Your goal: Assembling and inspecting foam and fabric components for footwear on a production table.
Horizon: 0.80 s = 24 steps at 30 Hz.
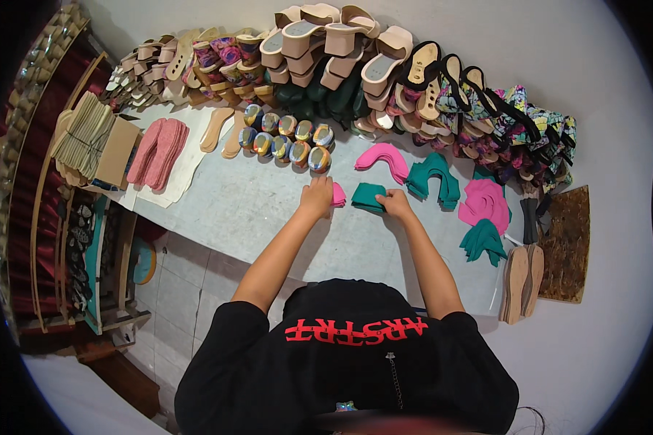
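Note:
My left hand (316, 197) is closed at the left end of a small pink fabric stack (338, 194), whose left part it hides. Just to the right lies a teal fabric stack (368, 196), and my right hand (395, 203) pinches its right edge between thumb and fingers. Both stacks rest on the pale grey table (268, 210). Beyond them are a curved pile of pink fabric strips (382, 160) and an arched pile of teal strips (434, 181).
Rolled colourful straps (300, 153) stand left of my hands. Platform sandals (384, 65) are heaped along the wall. Pink fabric (484, 206), teal pieces (484, 242) and wooden-coloured soles (521, 283) lie right. Red-pink insoles (158, 154) lie far left.

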Each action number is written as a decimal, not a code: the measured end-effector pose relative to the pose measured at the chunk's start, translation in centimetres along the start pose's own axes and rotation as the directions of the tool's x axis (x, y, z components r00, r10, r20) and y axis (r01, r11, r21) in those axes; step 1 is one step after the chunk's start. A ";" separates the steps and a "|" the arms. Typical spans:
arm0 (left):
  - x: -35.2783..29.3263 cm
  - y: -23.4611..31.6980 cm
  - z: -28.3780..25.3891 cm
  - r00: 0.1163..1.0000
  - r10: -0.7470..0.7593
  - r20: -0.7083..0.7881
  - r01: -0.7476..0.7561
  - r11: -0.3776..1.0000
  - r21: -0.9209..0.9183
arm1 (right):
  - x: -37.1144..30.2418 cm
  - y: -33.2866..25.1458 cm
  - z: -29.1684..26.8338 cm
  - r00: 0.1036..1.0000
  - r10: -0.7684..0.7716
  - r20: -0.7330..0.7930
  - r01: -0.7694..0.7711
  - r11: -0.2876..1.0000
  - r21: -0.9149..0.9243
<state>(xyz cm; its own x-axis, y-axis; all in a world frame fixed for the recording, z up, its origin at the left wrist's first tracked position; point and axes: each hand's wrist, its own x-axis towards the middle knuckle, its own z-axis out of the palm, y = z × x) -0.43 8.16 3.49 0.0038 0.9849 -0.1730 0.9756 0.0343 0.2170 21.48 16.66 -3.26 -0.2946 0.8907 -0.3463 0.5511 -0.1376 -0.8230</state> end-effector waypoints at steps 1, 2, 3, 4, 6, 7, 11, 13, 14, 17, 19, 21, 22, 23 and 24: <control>0.4 0.0 0.6 1.000 0.009 0.013 -0.009 0.999 0.034 | 0.3 1.0 0.1 0.998 -0.066 -0.016 0.063 0.988 -0.142; 0.4 -0.8 1.8 1.000 -0.010 0.014 0.010 0.999 0.033 | -0.6 -0.9 0.6 0.997 -0.063 -0.054 0.052 0.982 -0.182; 0.6 -1.0 2.3 1.000 -0.016 0.009 0.016 0.998 0.057 | -0.9 -1.3 0.8 0.997 -0.063 -0.054 0.052 0.982 -0.181; 0.9 -1.3 2.9 1.000 -0.022 0.004 0.021 0.997 0.080 | -1.1 -1.6 1.0 0.989 -0.114 -0.092 0.095 0.978 -0.183; 0.8 -1.6 2.9 0.996 0.030 -0.089 -0.025 0.998 0.056 | -1.3 -2.0 0.7 0.979 -0.156 -0.130 0.131 0.974 -0.184; 0.7 -1.7 2.9 0.979 0.077 -0.186 -0.071 0.997 0.036 | -1.2 -2.3 0.5 0.994 -0.083 -0.077 0.075 0.993 -0.091; 0.9 -2.4 2.5 0.978 0.111 -0.178 -0.121 0.991 -0.047 | -2.7 -4.3 0.0 0.995 0.052 0.080 -0.077 0.937 0.342; 1.3 -3.0 3.0 0.989 0.096 -0.114 -0.108 0.989 -0.097 | -2.4 -4.1 0.4 0.996 0.042 0.082 -0.067 0.939 0.338; 1.4 -3.2 3.0 0.989 0.098 -0.113 -0.109 0.989 -0.097 | -2.4 -4.1 0.5 0.996 0.034 0.082 -0.060 0.940 0.336; 1.8 -3.6 2.5 0.991 0.128 -0.031 -0.130 0.986 -0.101 | -2.4 -4.0 1.0 0.988 -0.085 -0.126 0.051 0.966 -0.253; 2.1 -3.8 1.7 0.972 0.236 -0.010 -0.234 0.954 -0.188 | -1.6 -2.3 1.8 0.973 -0.150 -0.178 0.093 0.952 -0.293; 2.4 -4.3 1.6 0.955 0.295 -0.020 -0.292 0.935 -0.203 | -1.5 -2.1 2.1 0.951 -0.221 -0.217 0.139 0.931 -0.338; 2.5 -4.6 1.6 0.935 0.353 -0.030 -0.351 0.911 -0.216 | -1.2 -2.1 2.0 0.964 -0.188 -0.188 0.120 0.938 -0.326; 2.6 -4.6 1.4 0.934 0.355 -0.029 -0.353 0.910 -0.218 | -1.3 -2.2 1.8 0.975 -0.154 -0.159 0.098 0.944 -0.316; 2.8 -4.7 1.2 0.920 0.390 -0.026 -0.387 0.897 -0.213 | -1.4 -2.3 1.7 0.975 -0.151 -0.161 0.094 0.944 -0.315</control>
<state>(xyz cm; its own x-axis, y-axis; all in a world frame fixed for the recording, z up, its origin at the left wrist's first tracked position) -4.74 10.52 0.79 0.3786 0.9242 -0.0499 0.8273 -0.3138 0.4659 19.31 15.00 -1.63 -0.2449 0.9592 -0.1409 0.7385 0.0904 -0.6682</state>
